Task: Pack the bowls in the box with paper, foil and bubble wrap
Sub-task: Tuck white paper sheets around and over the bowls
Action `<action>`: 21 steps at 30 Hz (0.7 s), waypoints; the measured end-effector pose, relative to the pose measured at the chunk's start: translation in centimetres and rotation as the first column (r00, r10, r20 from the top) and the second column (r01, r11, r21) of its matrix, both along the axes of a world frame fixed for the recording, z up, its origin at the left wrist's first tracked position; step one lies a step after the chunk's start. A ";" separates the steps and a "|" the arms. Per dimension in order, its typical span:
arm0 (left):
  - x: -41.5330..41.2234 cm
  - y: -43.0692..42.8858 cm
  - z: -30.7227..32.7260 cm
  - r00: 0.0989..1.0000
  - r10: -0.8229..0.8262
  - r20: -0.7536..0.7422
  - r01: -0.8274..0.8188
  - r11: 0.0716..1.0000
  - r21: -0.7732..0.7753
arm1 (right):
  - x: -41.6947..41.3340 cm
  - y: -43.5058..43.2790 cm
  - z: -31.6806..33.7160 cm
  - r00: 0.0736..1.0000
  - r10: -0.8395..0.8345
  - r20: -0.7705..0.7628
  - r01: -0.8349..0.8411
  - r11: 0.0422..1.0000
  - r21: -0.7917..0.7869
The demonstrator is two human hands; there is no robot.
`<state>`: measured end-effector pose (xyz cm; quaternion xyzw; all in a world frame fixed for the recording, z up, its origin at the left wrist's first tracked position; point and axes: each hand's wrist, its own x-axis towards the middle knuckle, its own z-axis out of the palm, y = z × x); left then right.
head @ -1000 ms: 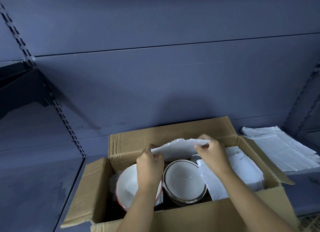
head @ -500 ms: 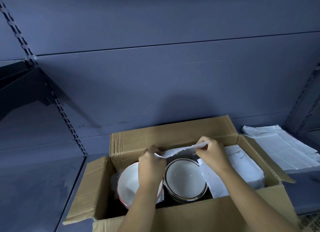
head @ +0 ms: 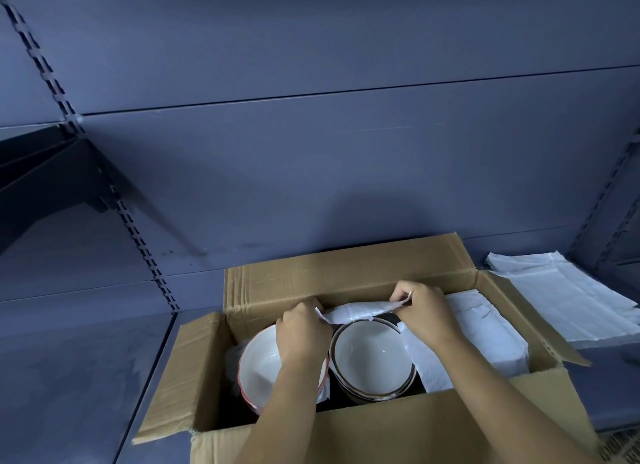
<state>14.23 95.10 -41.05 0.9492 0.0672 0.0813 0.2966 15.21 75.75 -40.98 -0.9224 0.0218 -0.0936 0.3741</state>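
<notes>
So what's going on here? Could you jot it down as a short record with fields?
setting: cardboard box, flaps open, on a grey shelf
bowls: red-rimmed bowl at left, dark-rimmed bowl beside it, both in the box
left hand: pinches one end of a white paper sheet
right hand: pinches the other end
sheet position: at the dark-rimmed bowl's far rim
spare paper: folded paper in the box's right side; paper stack on the shelf outside

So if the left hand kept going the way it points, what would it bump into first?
Probably the back wall of the cardboard box. The left hand points away from the person, pinching one end of the white paper, and only cardboard shows past its fingertips. Depth is hard to judge.
</notes>
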 end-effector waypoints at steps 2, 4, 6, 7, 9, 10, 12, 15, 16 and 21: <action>-0.1 -0.2 0.3 1.000 -0.013 -0.005 0.014 0.995 0.102 | 0.1 0.0 -0.3 1.000 -0.001 0.003 0.001 0.999 -0.042; -0.2 -0.4 0.6 1.000 -0.021 -0.010 0.022 0.983 0.183 | 0.1 0.0 -0.4 1.000 0.001 0.012 -0.001 0.997 -0.074; -0.4 -0.5 0.5 1.000 -0.019 -0.017 0.023 0.977 0.211 | 0.0 -0.1 -0.5 0.999 0.001 0.034 0.002 0.996 -0.086; -0.5 -0.4 0.3 1.000 -0.024 0.001 0.023 0.975 0.220 | 0.0 -0.2 -0.5 0.999 0.004 0.042 0.000 0.996 -0.092; -0.9 0.0 0.1 0.991 -0.092 0.096 0.065 0.967 0.248 | -0.1 -0.3 -0.6 0.999 0.011 0.040 -0.006 0.994 -0.106; -1.2 0.1 0.1 0.975 -0.168 0.146 0.125 0.956 0.267 | -0.1 -0.4 -0.6 0.999 0.010 0.034 -0.006 0.993 -0.116; -1.4 -0.2 0.1 0.908 -0.343 0.240 0.263 0.914 0.310 | -0.1 -0.4 -0.3 1.000 -0.001 0.017 0.003 0.987 -0.158; -1.5 -1.4 0.1 0.808 -0.508 0.298 0.380 0.837 0.395 | 0.0 -0.4 -0.3 1.000 -0.009 0.029 0.016 0.969 -0.248; -1.5 -1.8 -0.1 0.790 -0.546 0.278 0.410 0.809 0.422 | 0.1 -0.4 -0.5 0.999 -0.004 0.039 0.014 0.962 -0.272; -0.6 -2.3 -1.8 0.777 -0.601 0.186 0.475 0.754 0.454 | -0.1 -0.8 -0.4 0.989 -0.014 0.145 0.036 0.989 -0.147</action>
